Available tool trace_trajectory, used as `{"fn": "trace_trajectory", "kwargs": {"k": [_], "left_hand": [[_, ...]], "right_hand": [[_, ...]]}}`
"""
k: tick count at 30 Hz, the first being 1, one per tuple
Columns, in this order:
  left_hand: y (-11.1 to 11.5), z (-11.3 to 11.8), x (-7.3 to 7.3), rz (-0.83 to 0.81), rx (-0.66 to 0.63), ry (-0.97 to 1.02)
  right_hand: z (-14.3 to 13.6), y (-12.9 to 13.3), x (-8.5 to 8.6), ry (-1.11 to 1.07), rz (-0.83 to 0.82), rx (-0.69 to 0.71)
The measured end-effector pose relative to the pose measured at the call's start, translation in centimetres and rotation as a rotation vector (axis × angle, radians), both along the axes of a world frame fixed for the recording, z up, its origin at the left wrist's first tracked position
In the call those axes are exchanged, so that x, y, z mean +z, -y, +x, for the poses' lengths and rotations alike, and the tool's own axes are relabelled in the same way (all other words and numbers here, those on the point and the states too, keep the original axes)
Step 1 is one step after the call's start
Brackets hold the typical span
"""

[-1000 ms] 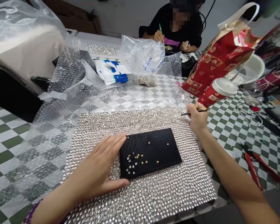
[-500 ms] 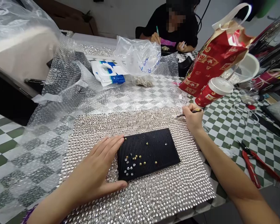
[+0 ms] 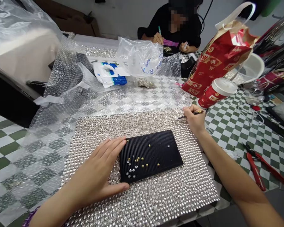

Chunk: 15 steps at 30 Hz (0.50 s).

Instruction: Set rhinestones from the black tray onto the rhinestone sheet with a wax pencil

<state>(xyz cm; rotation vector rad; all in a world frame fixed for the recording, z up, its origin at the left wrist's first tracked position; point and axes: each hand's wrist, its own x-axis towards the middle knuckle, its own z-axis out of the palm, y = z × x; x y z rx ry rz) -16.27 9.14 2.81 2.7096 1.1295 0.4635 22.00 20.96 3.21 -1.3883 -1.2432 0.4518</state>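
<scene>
A large sheet covered in rows of shiny rhinestones (image 3: pixel 142 201) lies on the table before me. On it rests a black ribbed tray (image 3: pixel 161 148) with several loose clear and gold-backed stones on it, mostly toward its left half. My left hand (image 3: pixel 103 167) spans the tray's left end, fingers at the far corner and thumb at the near one. With fingers pinched, my right hand (image 3: pixel 195 119) holds a thin dark pen-like tool (image 3: pixel 183 117) with a yellowish end. Its tip is at the sheet's far right part; whether a stone is on it is too small to tell.
Clear bubble wrap (image 3: pixel 68 104) covers the table behind and left. Beyond are a wipes pack (image 3: pixel 110 74) and a plastic bag (image 3: pixel 140 56). At right stand a red paper bag (image 3: pixel 215 60), a lidded cup (image 3: pixel 216 93) and red-handled pliers (image 3: pixel 257 170). A person sits opposite, hands busy.
My right hand and the pen-like tool have shifted very slightly to the left. The left hand, the tray and the stones on it look the same.
</scene>
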Motion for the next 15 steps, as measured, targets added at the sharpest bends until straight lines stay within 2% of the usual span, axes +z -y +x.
{"fn": "trace_trajectory", "kwargs": {"k": [9,12,15], "left_hand": [[0.1,0.0,-0.4,-0.009,0.011,-0.005],[-0.1,0.1,-0.2,0.013,0.009,-0.004],[0.1,0.1,1.0,0.056,-0.018,-0.002]], "right_hand": [[0.4,0.2,0.4,-0.095,0.027,-0.046],[1.1,0.2,1.7,-0.172,0.064,-0.078],[2.1,1.2,3.5,-0.247,0.096,-0.106]]}}
